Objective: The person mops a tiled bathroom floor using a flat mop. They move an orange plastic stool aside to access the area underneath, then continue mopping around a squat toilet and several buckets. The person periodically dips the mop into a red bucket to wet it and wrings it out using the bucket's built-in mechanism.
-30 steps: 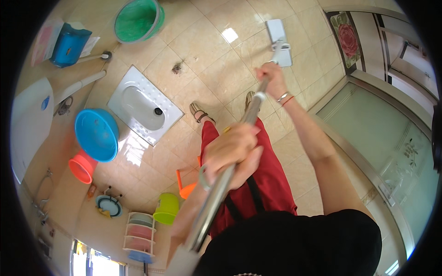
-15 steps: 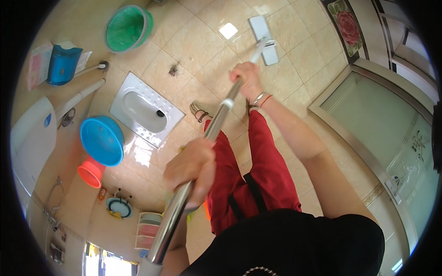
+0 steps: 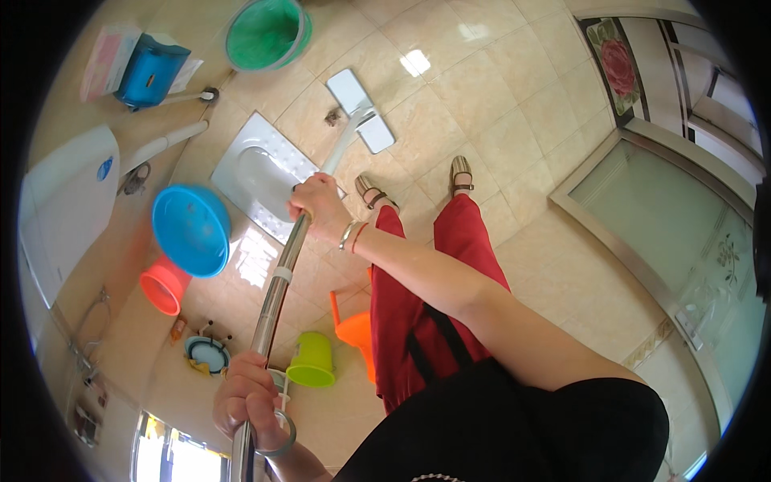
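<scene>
Metal pole gripped by my left hand and right hand, I've swung the mop head leftward, just beside the dark clump, likely within reach.

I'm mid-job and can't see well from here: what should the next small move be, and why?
Probably ease the flat mop head slightly left, onto the dark clump: it lies uncovered just beside the head's left edge, and the right hand and left hand both grip the pole.
</scene>
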`<state>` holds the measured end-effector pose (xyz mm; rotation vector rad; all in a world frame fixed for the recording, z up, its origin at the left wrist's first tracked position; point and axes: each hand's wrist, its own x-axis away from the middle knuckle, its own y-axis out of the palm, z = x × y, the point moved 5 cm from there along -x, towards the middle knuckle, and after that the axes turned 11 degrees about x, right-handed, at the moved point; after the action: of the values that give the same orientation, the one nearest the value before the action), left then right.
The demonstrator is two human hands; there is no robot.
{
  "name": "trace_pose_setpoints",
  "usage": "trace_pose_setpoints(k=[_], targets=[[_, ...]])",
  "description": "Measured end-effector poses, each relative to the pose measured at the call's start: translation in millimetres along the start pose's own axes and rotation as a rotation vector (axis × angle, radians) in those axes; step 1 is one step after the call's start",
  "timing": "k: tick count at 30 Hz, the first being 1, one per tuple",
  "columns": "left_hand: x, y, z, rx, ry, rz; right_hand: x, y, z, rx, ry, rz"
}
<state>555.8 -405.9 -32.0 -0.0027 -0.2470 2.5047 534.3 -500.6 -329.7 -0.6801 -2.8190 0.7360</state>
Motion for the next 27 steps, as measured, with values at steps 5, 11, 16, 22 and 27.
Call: trace_pose_setpoints(k=[5,11,16,22,27], targets=[[-1,4,0,-0.021,0.098,-0.041,-9,13,13,0.09,-0.066,-0.204],[-15,6,5,-0.104,0.055,0.314,-40,15,-5,0.235,-0.144,-0.472],[-27,43,12,0.115,0.148,0.284,-36,-29,12,0.218,-0.026,-0.533],[-14,55,14,0.074,0.073,0.095,-31,-36,22,0.257,-0.127,-0.573],[14,93,27,0.202,0.166,0.104,-2,-81,30,0.188,-0.172,-0.39]])
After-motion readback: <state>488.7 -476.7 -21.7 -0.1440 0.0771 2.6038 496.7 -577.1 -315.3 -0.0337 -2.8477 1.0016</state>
